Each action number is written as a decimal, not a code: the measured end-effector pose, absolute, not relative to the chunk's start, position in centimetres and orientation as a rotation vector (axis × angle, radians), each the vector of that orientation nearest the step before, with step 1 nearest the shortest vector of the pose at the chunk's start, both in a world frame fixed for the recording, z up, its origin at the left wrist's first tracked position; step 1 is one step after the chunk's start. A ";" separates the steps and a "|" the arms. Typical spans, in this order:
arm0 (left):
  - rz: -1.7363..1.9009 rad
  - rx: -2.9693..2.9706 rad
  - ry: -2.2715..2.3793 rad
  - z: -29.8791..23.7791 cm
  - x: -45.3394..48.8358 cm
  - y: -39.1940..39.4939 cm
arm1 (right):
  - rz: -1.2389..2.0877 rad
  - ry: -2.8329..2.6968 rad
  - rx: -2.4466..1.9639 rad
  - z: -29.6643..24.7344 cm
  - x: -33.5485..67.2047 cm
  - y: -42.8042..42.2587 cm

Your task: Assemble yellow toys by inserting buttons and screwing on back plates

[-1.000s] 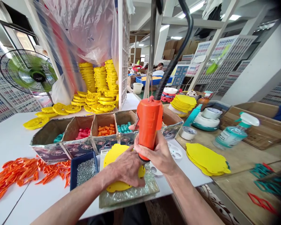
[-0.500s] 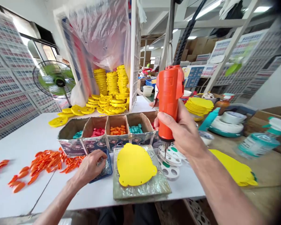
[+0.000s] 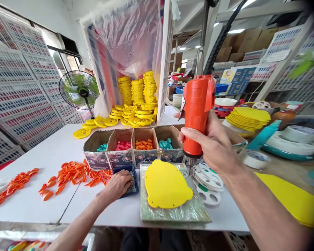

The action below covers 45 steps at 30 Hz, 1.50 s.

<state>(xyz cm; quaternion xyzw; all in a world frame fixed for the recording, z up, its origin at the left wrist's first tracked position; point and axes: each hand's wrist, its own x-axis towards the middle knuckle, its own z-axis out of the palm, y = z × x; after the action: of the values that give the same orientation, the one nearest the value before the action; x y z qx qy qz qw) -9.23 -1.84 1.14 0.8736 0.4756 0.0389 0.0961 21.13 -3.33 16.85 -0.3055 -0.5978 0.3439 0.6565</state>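
Observation:
My right hand is wrapped round an orange electric screwdriver, which hangs upright from a hook and cable with its bit pointing down. My left hand is in a small blue tray of small metal screws, fingers curled, fingertips partly hidden among them. Between my hands a yellow plastic plate with small holes along its edge lies on a film-wrapped block. White discs with round holes are beside the block, just below the screwdriver's tip.
Behind the block stands a row of cardboard bins holding coloured small parts. Orange plastic pieces are heaped on the left. Yellow round parts are stacked at the back. To the right are yellow sheets and a tape roll.
The camera view has turned left, so the scene sits further right. My left hand stays at the screw tray, fingers now lower in it. My right hand still holds the screwdriver over the discs.

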 end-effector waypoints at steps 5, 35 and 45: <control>0.179 2.525 1.412 2.1 -9.9 -2.2 | 0.773 -1.362 -0.687 16.5 21.3 -3.4; 0.612 1.807 1.318 2.3 -9.6 -3.2 | 0.796 -1.321 -0.713 16.5 20.8 -4.0; 0.653 1.758 1.105 5.0 -5.3 -6.6 | 0.857 -1.201 -0.436 17.3 15.6 -4.9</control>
<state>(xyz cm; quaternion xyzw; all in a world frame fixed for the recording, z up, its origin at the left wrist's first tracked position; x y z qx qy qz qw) -5.33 -6.63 5.04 0.7155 0.4497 0.2658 0.4638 15.59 -4.88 17.33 -0.1973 -0.5430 0.3874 0.7184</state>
